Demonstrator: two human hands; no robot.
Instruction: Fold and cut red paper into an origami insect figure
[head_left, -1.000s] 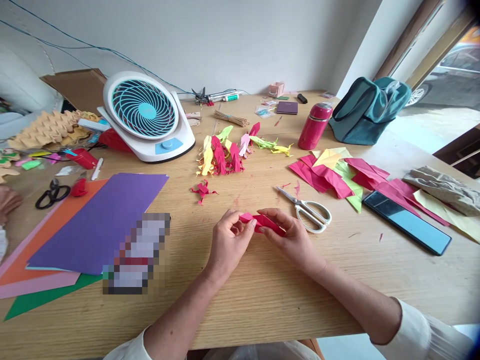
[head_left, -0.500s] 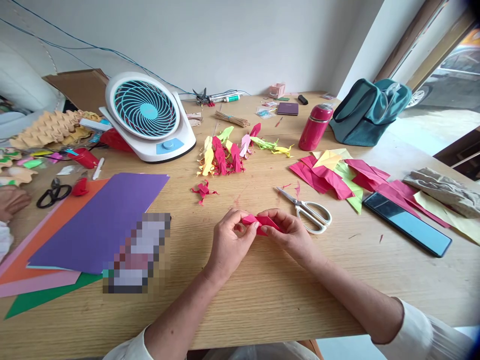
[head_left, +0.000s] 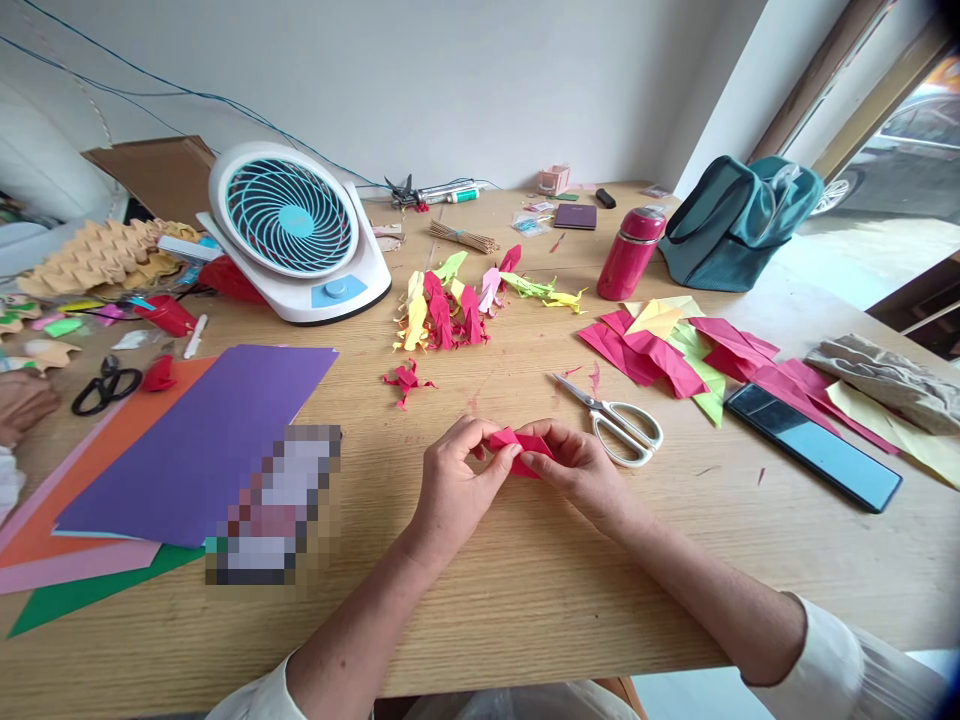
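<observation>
A small folded piece of red paper (head_left: 531,458) is pinched between both hands above the table. My left hand (head_left: 465,478) grips its left end with thumb and forefinger. On its right end, my right hand (head_left: 576,472) is closed with the thumb on top, and the fingers partly cover the paper. White-handled scissors (head_left: 626,432) lie beside my right hand, blades pointing away to the left. Beyond my hands is a red folded paper figure (head_left: 406,382). Farther back lies a cluster of yellow, red, pink and green folded paper figures (head_left: 442,310).
Red, green and yellow papers (head_left: 652,350) and a phone (head_left: 816,445) lie to the right, near a red bottle (head_left: 632,255) and teal bag (head_left: 739,225). Leftward are a fan (head_left: 296,235), coloured sheets (head_left: 202,430), black scissors (head_left: 106,386) and another person's hand (head_left: 26,402).
The red paper has shifted slightly in my fingers and its left part is tilted a little differently. Both hands keep their pinch in nearly the same place.
</observation>
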